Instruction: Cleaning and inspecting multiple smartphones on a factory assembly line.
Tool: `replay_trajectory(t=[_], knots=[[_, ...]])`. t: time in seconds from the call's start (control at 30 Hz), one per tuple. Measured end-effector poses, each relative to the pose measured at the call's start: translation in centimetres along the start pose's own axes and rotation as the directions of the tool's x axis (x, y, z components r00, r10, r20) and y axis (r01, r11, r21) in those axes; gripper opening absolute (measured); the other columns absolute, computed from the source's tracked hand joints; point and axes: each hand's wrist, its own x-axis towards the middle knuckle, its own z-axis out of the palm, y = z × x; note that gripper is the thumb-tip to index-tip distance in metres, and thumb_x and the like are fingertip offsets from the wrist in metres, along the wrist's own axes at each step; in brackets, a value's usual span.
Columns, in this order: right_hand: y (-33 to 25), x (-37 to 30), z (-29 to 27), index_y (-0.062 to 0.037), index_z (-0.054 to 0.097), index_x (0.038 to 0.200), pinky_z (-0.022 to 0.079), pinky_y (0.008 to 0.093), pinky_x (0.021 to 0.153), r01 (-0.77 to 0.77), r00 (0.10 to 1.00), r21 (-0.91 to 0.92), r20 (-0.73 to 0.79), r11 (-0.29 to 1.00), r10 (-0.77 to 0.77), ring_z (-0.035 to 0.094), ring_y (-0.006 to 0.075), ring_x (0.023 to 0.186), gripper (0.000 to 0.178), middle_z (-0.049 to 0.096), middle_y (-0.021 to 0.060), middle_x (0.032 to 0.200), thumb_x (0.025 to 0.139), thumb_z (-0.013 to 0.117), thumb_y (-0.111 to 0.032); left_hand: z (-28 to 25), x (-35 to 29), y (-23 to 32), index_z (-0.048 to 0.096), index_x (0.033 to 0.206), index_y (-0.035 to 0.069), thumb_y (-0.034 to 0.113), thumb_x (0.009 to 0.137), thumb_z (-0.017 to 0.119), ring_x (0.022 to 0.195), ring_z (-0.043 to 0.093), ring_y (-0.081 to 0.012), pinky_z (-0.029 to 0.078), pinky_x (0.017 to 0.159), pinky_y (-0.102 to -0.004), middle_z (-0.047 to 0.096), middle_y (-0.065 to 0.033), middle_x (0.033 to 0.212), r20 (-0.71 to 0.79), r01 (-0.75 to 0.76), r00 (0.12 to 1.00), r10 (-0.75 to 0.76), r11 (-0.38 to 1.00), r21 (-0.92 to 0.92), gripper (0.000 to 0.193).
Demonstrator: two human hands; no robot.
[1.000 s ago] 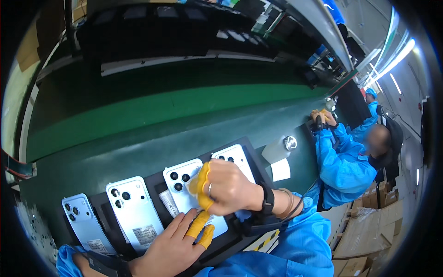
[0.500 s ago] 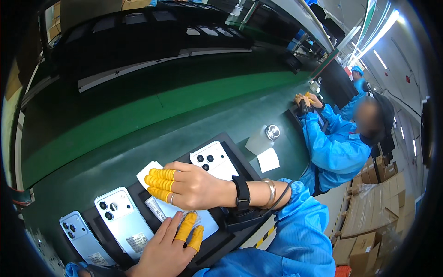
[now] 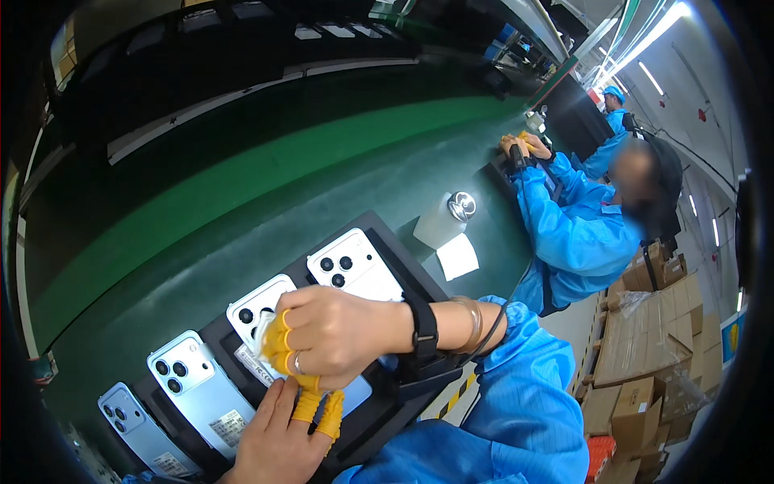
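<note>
My right hand (image 3: 334,335), with yellow finger cots and a ring, is closed on a bunched white wipe (image 3: 264,329). It presses this beside the camera lenses of a pale phone (image 3: 260,295) lying back up. Below it, my left hand (image 3: 278,440) rests with fingers stretched out over the same phone's lower part; two of them wear yellow cots. The fingertips lie close under my right hand, which hides much of the phone's back. Two light blue phones, a larger one (image 3: 201,391) and an outer one (image 3: 139,427), lie to the left. Another white-backed phone (image 3: 367,270) lies to the right.
The phones lie on a black tray (image 3: 377,226) on a dark green bench (image 3: 339,181). Beyond its right end stand a clear bottle (image 3: 439,226) with a metal top and a white paper (image 3: 458,256). A co-worker in blue (image 3: 568,214) sits at right, near cardboard boxes (image 3: 645,331).
The view has shifted slightly. My right hand has turned and bunched its fingers, and the phone's camera lenses, hidden before, now show. My left hand still lies on the phone.
</note>
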Motion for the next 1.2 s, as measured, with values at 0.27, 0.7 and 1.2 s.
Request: replay_trajectory(t=[0.27,0.7,1.2], knots=[[1.7,0.0,-1.0,-0.0019,0.066,0.088,0.048,0.0376,0.075,-0.219,0.939,-0.238,-0.315,0.946,0.138,0.062,0.0249,0.077,0.024,0.065,0.0094,0.082,0.064,0.069,0.000,-0.4,0.0,0.2,0.050,0.120,0.000,0.014,0.081,0.051,0.122,0.041,-0.0351,0.035,0.103,-0.0407,0.044,-0.0213,0.129,-0.002,0.005,1.000,-0.005,1.000,-0.011,0.041],[1.5,-0.7,-0.6,-0.0068,0.064,0.059,0.047,0.0373,0.077,-0.065,0.996,0.039,0.059,0.997,0.062,0.059,0.0190,0.058,0.006,0.060,0.0050,0.058,0.060,0.062,-0.012,0.4,-0.3,-0.3,0.060,0.109,0.007,0.020,0.077,0.054,0.113,0.051,-0.0320,0.038,0.100,-0.0415,0.058,-0.0167,0.115,-0.022,-0.003,1.000,0.004,0.998,0.062,0.035],[1.3,0.4,-2.0,-0.0017,0.065,0.069,0.049,0.0377,0.073,-0.194,0.981,-0.320,-0.060,0.927,0.185,0.061,0.0224,0.063,0.012,0.064,0.0098,0.071,0.059,0.066,0.004,0.8,-0.2,0.0,0.062,0.106,0.007,0.017,0.076,0.054,0.121,0.046,-0.0322,0.033,0.105,-0.0398,0.057,-0.0179,0.118,-0.011,0.039,0.999,-0.039,0.998,-0.052,0.032]])
